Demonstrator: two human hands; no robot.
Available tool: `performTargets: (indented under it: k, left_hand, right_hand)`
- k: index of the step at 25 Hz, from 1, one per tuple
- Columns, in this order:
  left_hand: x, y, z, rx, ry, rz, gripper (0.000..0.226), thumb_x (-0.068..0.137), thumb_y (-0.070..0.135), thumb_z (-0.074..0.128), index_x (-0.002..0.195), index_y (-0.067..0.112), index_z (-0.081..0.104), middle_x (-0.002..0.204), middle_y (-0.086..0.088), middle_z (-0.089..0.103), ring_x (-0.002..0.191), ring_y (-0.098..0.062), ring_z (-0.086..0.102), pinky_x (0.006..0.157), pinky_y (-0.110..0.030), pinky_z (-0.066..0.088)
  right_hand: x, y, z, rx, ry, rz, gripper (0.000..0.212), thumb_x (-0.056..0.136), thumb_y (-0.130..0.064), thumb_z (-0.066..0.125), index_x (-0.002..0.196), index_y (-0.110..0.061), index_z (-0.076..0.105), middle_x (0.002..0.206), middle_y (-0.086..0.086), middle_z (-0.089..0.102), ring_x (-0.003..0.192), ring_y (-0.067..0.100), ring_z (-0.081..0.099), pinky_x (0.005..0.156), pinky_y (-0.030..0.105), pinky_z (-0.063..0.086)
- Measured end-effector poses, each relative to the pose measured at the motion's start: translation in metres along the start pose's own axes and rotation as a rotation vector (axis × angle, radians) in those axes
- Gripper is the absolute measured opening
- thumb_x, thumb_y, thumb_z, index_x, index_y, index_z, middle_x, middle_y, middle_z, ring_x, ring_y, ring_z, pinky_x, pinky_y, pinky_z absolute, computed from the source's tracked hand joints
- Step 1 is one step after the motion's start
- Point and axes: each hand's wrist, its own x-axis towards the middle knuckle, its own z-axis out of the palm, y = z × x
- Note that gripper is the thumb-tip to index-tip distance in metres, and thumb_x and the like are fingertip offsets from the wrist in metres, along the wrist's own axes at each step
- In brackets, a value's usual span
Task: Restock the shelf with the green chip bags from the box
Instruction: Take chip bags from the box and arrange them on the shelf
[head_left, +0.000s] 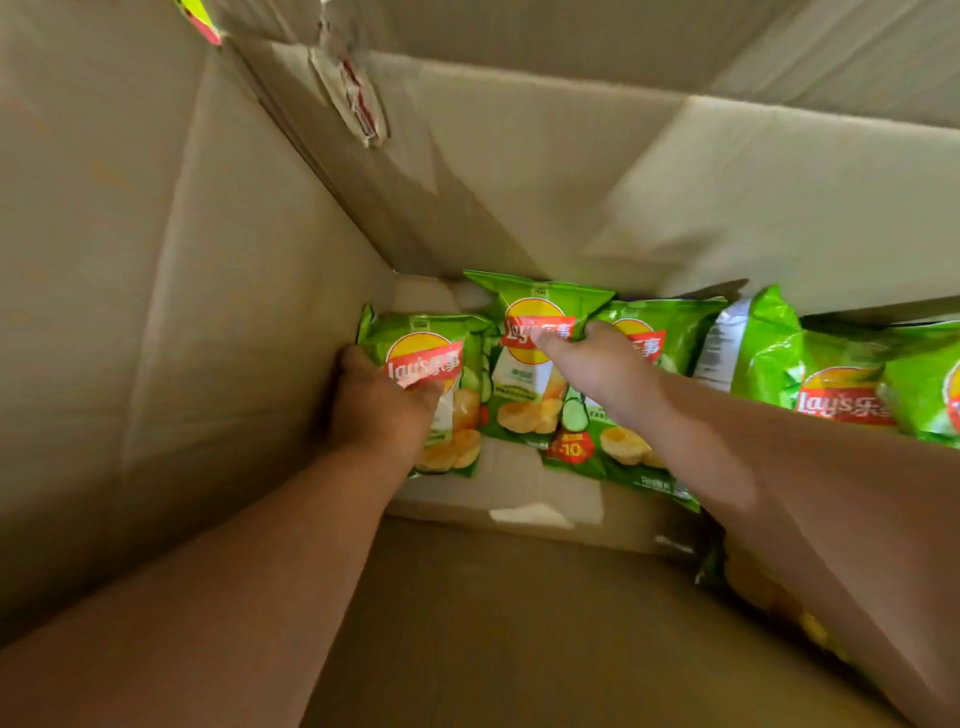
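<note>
Both my arms reach deep into a large cardboard box (156, 260). Several green chip bags lie on its bottom. My left hand (379, 405) grips the leftmost green bag (447, 332) near the box's left wall, fingers curled over its logo. My right hand (597, 364) closes on the top of the middle green bag (524, 395), thumb and fingers pinching it. A third bag (654, 332) lies partly under my right wrist. More green bags (841, 384) are piled to the right. The shelf is out of view.
The box's walls rise close on the left and far sides, with a folded flap (727, 208) overhanging the far right. Torn tape (358, 98) hangs from the upper seam. Bare cardboard floor (493, 623) lies in front of the bags.
</note>
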Motion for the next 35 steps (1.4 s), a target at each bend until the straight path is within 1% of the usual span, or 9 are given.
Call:
performTargets:
  k: [5, 9, 14, 21, 25, 28, 31, 33, 35]
  left_hand:
    - [0.011, -0.018, 0.007, -0.148, -0.042, -0.054, 0.064, 0.073, 0.038, 0.087, 0.123, 0.012, 0.057, 0.122, -0.007, 0.067, 0.111, -0.03, 0.065, 0.085, -0.033, 0.05]
    - [0.009, -0.033, 0.013, -0.257, -0.176, -0.07, 0.06, 0.072, 0.052, 0.083, 0.12, 0.023, 0.062, 0.114, 0.003, 0.067, 0.105, -0.021, 0.065, 0.09, -0.037, 0.053]
    - [-0.003, -0.021, 0.013, -0.426, -0.203, -0.087, 0.076, 0.077, 0.052, 0.08, 0.139, 0.034, 0.039, 0.118, 0.009, 0.063, 0.111, -0.02, 0.062, 0.1, -0.043, 0.05]
    - [-0.051, 0.013, -0.035, -0.642, -0.24, -0.108, 0.054, 0.071, 0.051, 0.085, 0.118, 0.044, 0.058, 0.112, 0.01, 0.073, 0.098, -0.019, 0.072, 0.091, -0.048, 0.057]
    - [-0.104, 0.042, -0.079, -0.621, -0.273, -0.081, 0.048, 0.069, 0.053, 0.086, 0.111, 0.043, 0.063, 0.103, 0.009, 0.076, 0.088, -0.016, 0.076, 0.086, -0.046, 0.06]
    - [-0.147, 0.068, -0.111, -0.646, -0.334, -0.029, 0.044, 0.074, 0.047, 0.084, 0.113, 0.035, 0.065, 0.103, 0.004, 0.077, 0.089, -0.017, 0.076, 0.086, -0.045, 0.06]
    - [-0.18, 0.093, -0.144, -0.636, -0.369, 0.019, 0.058, 0.063, 0.056, 0.087, 0.112, 0.031, 0.068, 0.103, 0.002, 0.078, 0.092, -0.02, 0.076, 0.089, -0.047, 0.058]
    - [-0.198, 0.108, -0.169, -0.6, -0.403, 0.056, 0.07, 0.054, 0.064, 0.089, 0.113, 0.034, 0.067, 0.107, 0.002, 0.077, 0.096, -0.023, 0.075, 0.09, -0.05, 0.057]
    - [-0.218, 0.125, -0.196, -0.546, -0.428, 0.092, 0.072, 0.053, 0.071, 0.086, 0.114, 0.039, 0.065, 0.109, 0.004, 0.076, 0.097, -0.022, 0.074, 0.091, -0.05, 0.056]
  right_hand:
    - [0.011, -0.007, 0.015, 0.236, 0.072, 0.072, 0.094, 0.08, -0.056, 0.079, 0.148, -0.002, 0.041, 0.122, 0.011, 0.064, 0.107, 0.029, 0.056, 0.073, 0.027, 0.041]
    - [0.011, 0.003, 0.019, 0.265, 0.026, 0.041, 0.092, 0.08, -0.055, 0.08, 0.149, -0.007, 0.044, 0.147, 0.01, 0.055, 0.127, 0.03, 0.055, 0.085, 0.026, 0.038]
    - [0.0, 0.01, 0.006, 0.396, -0.026, 0.008, 0.067, 0.084, -0.047, 0.079, 0.134, -0.011, 0.052, 0.123, -0.007, 0.055, 0.104, 0.018, 0.05, 0.084, 0.028, 0.037]
    - [-0.066, 0.017, -0.027, 0.54, 0.078, -0.033, 0.075, 0.058, -0.058, 0.089, 0.115, -0.016, 0.063, 0.109, -0.003, 0.072, 0.099, 0.017, 0.067, 0.088, 0.032, 0.053]
    - [-0.132, 0.017, -0.072, 0.648, 0.17, -0.122, 0.04, 0.077, -0.035, 0.087, 0.107, -0.02, 0.064, 0.092, -0.014, 0.07, 0.073, -0.012, 0.062, 0.061, 0.009, 0.047]
    - [-0.187, 0.015, -0.116, 0.662, 0.213, -0.172, 0.03, 0.078, -0.039, 0.086, 0.096, -0.027, 0.065, 0.09, -0.014, 0.074, 0.081, -0.008, 0.068, 0.073, 0.014, 0.055]
    - [-0.227, 0.013, -0.163, 0.69, 0.182, -0.176, 0.036, 0.081, -0.042, 0.083, 0.108, -0.023, 0.069, 0.098, -0.01, 0.077, 0.089, -0.001, 0.072, 0.079, 0.024, 0.06]
    - [-0.254, 0.011, -0.194, 0.686, 0.193, -0.191, 0.043, 0.085, -0.045, 0.078, 0.12, -0.023, 0.067, 0.098, -0.017, 0.074, 0.083, -0.015, 0.066, 0.074, 0.009, 0.053]
    - [-0.285, 0.008, -0.222, 0.65, 0.218, -0.2, 0.045, 0.086, -0.049, 0.075, 0.123, -0.025, 0.065, 0.098, -0.02, 0.072, 0.081, -0.018, 0.064, 0.069, 0.009, 0.049]
